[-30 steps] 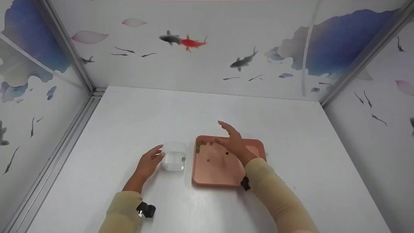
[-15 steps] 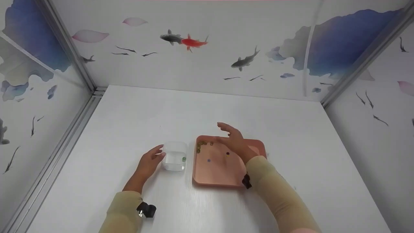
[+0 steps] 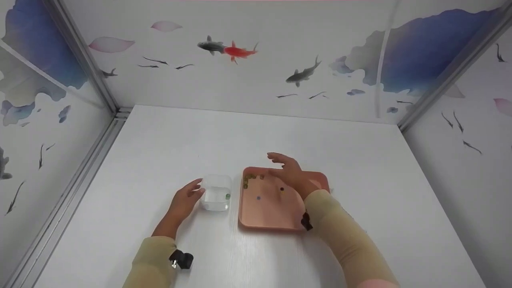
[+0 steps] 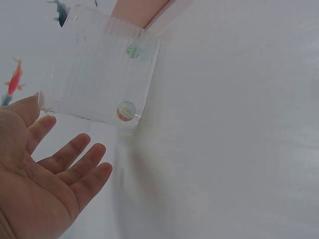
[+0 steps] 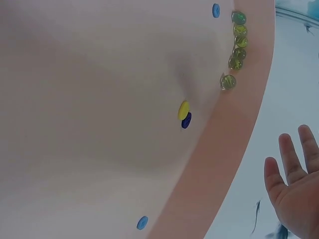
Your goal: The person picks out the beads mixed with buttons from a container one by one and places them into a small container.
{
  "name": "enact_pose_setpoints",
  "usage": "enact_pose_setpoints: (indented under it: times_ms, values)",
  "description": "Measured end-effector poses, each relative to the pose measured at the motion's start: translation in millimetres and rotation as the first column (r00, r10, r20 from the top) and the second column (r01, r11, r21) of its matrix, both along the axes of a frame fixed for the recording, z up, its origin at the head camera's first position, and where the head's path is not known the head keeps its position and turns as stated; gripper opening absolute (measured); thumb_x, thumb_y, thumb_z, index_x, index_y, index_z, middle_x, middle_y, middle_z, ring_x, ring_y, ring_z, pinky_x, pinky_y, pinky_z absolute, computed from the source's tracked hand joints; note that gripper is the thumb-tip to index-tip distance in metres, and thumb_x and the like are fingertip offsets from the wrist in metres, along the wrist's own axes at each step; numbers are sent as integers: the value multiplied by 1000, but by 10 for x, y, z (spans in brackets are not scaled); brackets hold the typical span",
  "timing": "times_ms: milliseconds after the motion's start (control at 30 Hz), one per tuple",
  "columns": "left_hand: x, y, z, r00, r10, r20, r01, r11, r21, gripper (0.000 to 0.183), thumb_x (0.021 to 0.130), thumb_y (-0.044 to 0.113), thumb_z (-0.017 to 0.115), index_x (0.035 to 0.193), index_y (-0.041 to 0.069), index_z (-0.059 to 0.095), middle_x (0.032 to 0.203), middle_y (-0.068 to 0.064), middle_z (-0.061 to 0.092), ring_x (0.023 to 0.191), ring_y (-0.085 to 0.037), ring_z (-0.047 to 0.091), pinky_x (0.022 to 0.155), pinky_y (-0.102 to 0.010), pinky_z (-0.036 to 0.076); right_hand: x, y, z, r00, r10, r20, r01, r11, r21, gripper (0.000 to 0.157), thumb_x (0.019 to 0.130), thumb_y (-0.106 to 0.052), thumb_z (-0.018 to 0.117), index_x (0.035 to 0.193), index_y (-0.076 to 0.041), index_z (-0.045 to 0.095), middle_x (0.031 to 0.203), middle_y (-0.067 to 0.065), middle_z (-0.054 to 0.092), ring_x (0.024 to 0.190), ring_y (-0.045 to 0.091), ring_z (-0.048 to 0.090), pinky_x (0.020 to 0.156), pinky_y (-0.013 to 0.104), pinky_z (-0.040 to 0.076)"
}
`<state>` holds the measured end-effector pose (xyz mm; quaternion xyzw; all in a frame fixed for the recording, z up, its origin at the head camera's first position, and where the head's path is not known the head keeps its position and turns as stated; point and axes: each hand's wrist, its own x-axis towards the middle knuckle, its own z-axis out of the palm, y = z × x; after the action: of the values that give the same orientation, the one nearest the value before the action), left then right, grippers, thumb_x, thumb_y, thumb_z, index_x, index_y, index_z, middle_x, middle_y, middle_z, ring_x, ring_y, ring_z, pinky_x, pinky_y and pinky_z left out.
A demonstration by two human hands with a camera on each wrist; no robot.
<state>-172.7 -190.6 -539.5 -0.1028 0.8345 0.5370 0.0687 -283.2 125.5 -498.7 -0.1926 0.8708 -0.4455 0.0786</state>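
My left hand (image 3: 185, 202) touches the left side of a clear plastic container (image 3: 216, 206) with its fingers loosely spread. Inside lie a green marble (image 4: 133, 51) and a clear marble with a reddish swirl (image 4: 126, 111). Above the back of a pink tray (image 3: 268, 219), my right hand (image 3: 289, 173) is held with straight fingers and nothing in them. Several yellow-green marbles (image 5: 240, 42) line the tray's back left corner. A yellow button (image 5: 183, 110) overlaps a dark blue button (image 5: 187, 121) on the tray floor. One light blue button (image 5: 216, 10) lies nearer the marbles, another blue button (image 5: 142, 222) farther off.
Container and tray stand side by side on a white table (image 3: 192, 140), a narrow gap between them. Printed wall panels (image 3: 256, 88) with fish enclose the table at the back and both sides. My right forearm covers the tray's right part in the head view.
My right hand has drawn slightly away from the marbles at the tray's back left, uncovering the one nearest it. The left hand and container have stayed in place.
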Motion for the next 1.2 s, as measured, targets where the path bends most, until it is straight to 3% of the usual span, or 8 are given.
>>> enact_pose_setpoints:
  times_ms: [267,533,733,1200]
  values:
    - [3,-13,3,1000,-1,-8,1,1000,11,51,101,28,52,146,9,41,142,-22,46,131,-40,44,106,-52,38,-24,1,-6,999,-10,38,9,1000,21,48,93,-20,66,140,-14,53,137,7,56,128,26,50,108,49,38]
    - [-16,-19,-3,1000,-9,6,9,1000,8,49,101,26,51,147,11,40,144,-21,45,131,-39,44,105,-52,39,-17,7,-19,1000,24,0,-24,999,36,45,93,-13,65,136,-6,55,131,13,60,123,30,54,102,48,44]
    - [-1,-6,8,1000,-10,8,10,1000,-2,50,101,27,51,147,11,40,144,-21,45,131,-38,44,105,-52,39,-22,-2,-70,997,-18,73,13,997,74,43,93,-20,66,135,-15,58,132,7,60,125,26,53,97,42,49]
    - [6,15,9,1000,0,-7,0,1000,-12,49,101,25,52,146,9,42,141,-23,47,129,-39,46,104,-52,40,-15,-24,-99,992,0,128,-13,995,99,42,93,-18,66,133,-11,59,135,8,57,127,29,51,99,46,47]
